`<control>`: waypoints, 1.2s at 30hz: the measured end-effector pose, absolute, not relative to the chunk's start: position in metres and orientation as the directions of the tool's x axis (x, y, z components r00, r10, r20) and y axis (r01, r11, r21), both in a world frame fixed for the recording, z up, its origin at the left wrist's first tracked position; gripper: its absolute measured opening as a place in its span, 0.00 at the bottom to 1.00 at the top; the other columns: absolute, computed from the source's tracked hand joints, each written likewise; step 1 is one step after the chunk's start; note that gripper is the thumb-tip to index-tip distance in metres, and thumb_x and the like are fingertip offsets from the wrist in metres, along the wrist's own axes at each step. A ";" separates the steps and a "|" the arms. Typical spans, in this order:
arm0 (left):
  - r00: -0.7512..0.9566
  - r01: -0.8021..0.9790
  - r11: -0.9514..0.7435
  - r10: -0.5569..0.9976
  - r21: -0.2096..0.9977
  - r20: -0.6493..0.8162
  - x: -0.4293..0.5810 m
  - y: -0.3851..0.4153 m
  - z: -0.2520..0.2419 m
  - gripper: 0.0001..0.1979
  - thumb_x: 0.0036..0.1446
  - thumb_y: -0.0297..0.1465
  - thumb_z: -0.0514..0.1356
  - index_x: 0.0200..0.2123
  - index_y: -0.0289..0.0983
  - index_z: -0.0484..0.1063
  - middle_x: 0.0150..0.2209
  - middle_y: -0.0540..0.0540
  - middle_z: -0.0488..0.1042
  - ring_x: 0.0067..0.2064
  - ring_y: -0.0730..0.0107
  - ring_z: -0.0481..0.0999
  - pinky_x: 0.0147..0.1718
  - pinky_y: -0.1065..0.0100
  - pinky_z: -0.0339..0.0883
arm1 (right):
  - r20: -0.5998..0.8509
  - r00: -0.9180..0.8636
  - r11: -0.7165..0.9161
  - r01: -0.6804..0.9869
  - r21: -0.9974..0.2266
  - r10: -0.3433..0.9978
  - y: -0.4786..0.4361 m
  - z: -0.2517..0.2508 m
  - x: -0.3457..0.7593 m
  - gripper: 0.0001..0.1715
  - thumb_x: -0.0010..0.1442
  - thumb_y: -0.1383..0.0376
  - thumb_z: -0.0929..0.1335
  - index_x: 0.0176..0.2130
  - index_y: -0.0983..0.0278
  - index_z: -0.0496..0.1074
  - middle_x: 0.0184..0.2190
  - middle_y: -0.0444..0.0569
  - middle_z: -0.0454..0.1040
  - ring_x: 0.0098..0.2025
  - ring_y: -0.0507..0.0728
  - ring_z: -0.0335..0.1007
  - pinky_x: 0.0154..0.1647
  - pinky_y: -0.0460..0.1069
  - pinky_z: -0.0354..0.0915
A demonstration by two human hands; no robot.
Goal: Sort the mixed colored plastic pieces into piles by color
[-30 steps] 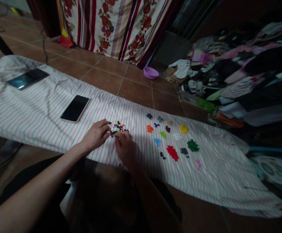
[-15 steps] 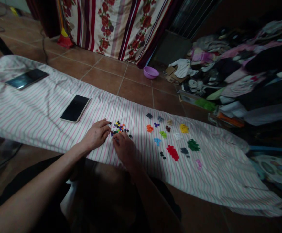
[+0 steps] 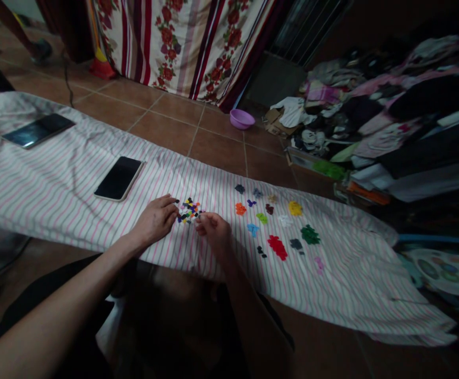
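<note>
A small mixed pile of coloured pieces point(image 3: 189, 209) lies on a pink-and-grey striped cloth point(image 3: 56, 184) spread over the floor. My left hand point(image 3: 155, 221) rests at the pile's left edge, fingers curled and touching the pieces. My right hand point(image 3: 213, 229) is just right of the pile, fingers pinched together; what they hold is too small to name. To the right lie sorted little heaps by colour: orange point(image 3: 240, 209), yellow point(image 3: 295, 208), green point(image 3: 310, 235), red point(image 3: 277, 247), light blue point(image 3: 253, 229).
A black phone point(image 3: 119, 178) and a dark tablet point(image 3: 38, 130) lie on the cloth to the left. Beyond are brown floor tiles, a purple bowl point(image 3: 241, 119), a flowered curtain point(image 3: 190, 42) and a heap of clothes point(image 3: 391, 116) at right.
My right hand has moved right, off the mixed pile, and closed into a pinch. The left hand stays at the pile's edge. The view shifted slightly.
</note>
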State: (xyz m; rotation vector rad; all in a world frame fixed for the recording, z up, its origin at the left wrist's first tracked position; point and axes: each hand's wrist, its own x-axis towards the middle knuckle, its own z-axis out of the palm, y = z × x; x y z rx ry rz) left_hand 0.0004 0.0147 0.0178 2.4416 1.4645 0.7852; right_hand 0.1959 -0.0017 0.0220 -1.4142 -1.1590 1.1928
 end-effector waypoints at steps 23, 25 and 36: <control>0.277 0.805 -0.418 0.893 0.422 0.355 0.013 0.019 0.023 0.13 0.62 0.28 0.50 0.33 0.36 0.73 0.44 0.40 0.76 0.48 0.58 0.74 0.50 0.58 0.69 | -0.037 0.279 -0.050 0.039 -0.998 0.960 0.014 0.003 0.225 0.17 0.45 0.57 0.72 0.34 0.64 0.74 0.27 0.47 0.78 0.30 0.55 0.76 0.35 0.51 0.73; 0.279 0.808 -0.417 0.893 0.415 0.354 0.013 0.019 0.023 0.12 0.62 0.28 0.50 0.33 0.36 0.73 0.44 0.40 0.76 0.48 0.58 0.74 0.50 0.58 0.69 | -0.007 0.281 -0.031 0.081 -0.996 0.960 0.017 0.003 0.227 0.17 0.45 0.57 0.71 0.35 0.64 0.74 0.28 0.48 0.78 0.31 0.56 0.77 0.34 0.51 0.74; 0.279 0.818 -0.406 0.899 0.406 0.337 0.014 0.018 0.022 0.12 0.62 0.28 0.50 0.34 0.36 0.73 0.44 0.41 0.75 0.49 0.57 0.74 0.50 0.56 0.69 | 0.129 0.263 0.022 0.373 -0.928 0.956 0.035 0.011 0.258 0.17 0.47 0.56 0.68 0.36 0.62 0.75 0.31 0.49 0.79 0.34 0.57 0.76 0.41 0.53 0.72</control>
